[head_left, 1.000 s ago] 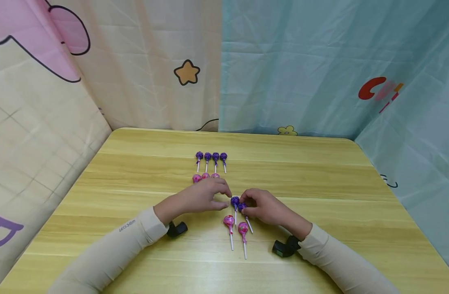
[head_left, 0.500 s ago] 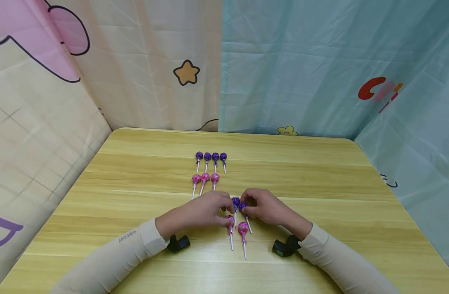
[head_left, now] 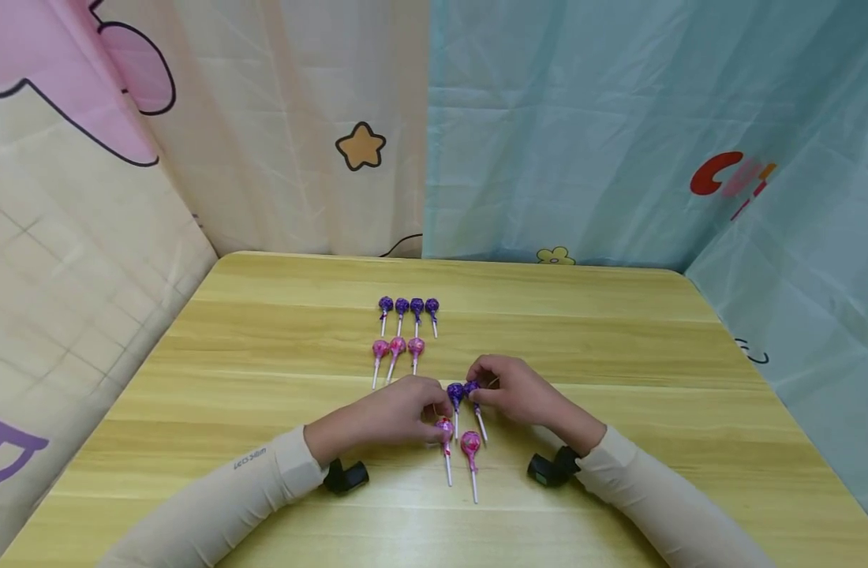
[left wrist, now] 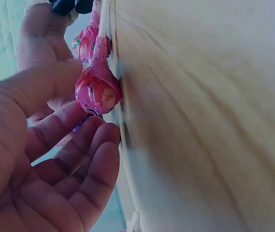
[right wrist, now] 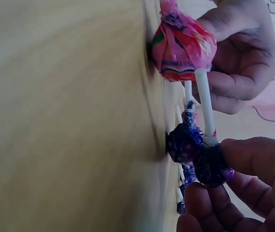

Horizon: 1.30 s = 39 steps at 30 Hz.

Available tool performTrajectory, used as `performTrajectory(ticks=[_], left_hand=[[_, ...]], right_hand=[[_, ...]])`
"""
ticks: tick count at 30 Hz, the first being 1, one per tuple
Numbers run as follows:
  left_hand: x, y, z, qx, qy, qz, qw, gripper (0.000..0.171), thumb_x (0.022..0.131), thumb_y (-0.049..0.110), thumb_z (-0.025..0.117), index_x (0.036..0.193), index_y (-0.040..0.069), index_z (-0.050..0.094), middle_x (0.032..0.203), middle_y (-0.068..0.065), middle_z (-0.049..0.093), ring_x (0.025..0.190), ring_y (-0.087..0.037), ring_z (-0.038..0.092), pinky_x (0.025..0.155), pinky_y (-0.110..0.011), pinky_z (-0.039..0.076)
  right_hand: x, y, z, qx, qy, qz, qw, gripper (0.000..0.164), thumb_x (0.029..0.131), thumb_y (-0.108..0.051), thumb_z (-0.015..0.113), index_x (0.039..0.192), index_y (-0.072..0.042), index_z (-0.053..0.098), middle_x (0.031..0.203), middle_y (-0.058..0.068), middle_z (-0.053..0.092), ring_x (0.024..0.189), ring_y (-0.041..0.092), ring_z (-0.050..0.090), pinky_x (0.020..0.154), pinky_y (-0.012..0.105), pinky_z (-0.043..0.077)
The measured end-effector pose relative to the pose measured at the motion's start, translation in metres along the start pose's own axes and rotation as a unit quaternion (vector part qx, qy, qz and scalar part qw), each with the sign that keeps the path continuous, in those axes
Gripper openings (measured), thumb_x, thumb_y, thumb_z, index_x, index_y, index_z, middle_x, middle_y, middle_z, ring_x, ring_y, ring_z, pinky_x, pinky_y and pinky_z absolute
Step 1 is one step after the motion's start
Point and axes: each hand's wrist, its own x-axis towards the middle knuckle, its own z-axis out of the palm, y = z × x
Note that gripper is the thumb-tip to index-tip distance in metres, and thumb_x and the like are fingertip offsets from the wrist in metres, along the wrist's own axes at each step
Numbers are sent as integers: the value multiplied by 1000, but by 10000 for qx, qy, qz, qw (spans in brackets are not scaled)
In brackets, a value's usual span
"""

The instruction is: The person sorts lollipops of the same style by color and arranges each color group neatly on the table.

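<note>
My left hand (head_left: pixel 403 410) has its thumb and forefinger round the wrapped head of a pink lollipop (left wrist: pixel 98 92), whose white stick points toward me. With thumb and fingers my right hand (head_left: pixel 517 392) pinches a purple lollipop (right wrist: pixel 211 164) by its head; in the right wrist view it sits slightly off the table. Between the hands lies a second purple lollipop (head_left: pixel 455 392), its head beside the pinched one. Another pink lollipop (head_left: pixel 470 443) rests nearer to me, touched by neither hand.
Farther back, a row of several purple lollipops (head_left: pixel 417 305) lies above a row of three pink lollipops (head_left: pixel 397 345), sticks toward me. The wooden table (head_left: pixel 583 331) is bordered by printed curtains (head_left: pixel 548 126). Each wrist carries a black camera (head_left: pixel 347 476).
My left hand has come back toward me from the pink row to the nearer pink lollipop and taken hold of it. My right hand has shifted the purple lollipop slightly away from me.
</note>
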Motion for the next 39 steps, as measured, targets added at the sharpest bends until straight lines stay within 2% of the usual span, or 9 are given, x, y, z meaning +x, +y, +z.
performTrajectory(ticks=[8, 19, 27, 34, 39], left_hand=[[0, -3, 4, 81, 15, 131, 9999, 5, 89, 18, 75, 92, 17, 71, 83, 10, 57, 76, -7, 53, 67, -21, 46], [1, -2, 7, -113, 62, 114, 9999, 6, 88, 15, 76, 86, 18, 71, 82, 11, 57, 74, -5, 52, 66, -20, 47], [-1, 1, 8, -368, 141, -25, 9992, 4, 89, 13, 75, 87, 15, 72, 83, 10, 58, 75, -6, 53, 67, -21, 48], [-7, 3, 7, -284, 174, -78, 9994, 6, 89, 13, 75, 86, 16, 70, 82, 11, 58, 75, -6, 54, 69, -21, 48], [-6, 3, 5, -262, 181, -81, 9995, 6, 89, 14, 75, 86, 17, 70, 82, 12, 58, 75, -6, 53, 69, -22, 48]], right_hand=[[12, 1, -10, -55, 53, -49, 10000, 8, 92, -12, 71, 98, -12, 66, 88, -4, 64, 80, 14, 57, 71, 30, 50], [35, -5, -28, 380, 261, -148, 9988, 10, 94, -13, 68, 103, -8, 65, 96, 1, 67, 87, 16, 62, 75, 32, 52], [65, 0, -42, 609, 540, 53, 9967, 13, 95, -12, 67, 106, -7, 64, 99, 5, 67, 90, 19, 63, 77, 38, 52], [91, 10, -46, 579, 639, 242, 9960, 14, 95, -15, 68, 106, -8, 64, 101, 5, 66, 93, 20, 61, 77, 36, 50], [110, 19, -46, 693, 717, 416, 9941, 14, 94, -15, 68, 105, -6, 64, 103, 7, 64, 94, 22, 58, 78, 36, 47]])
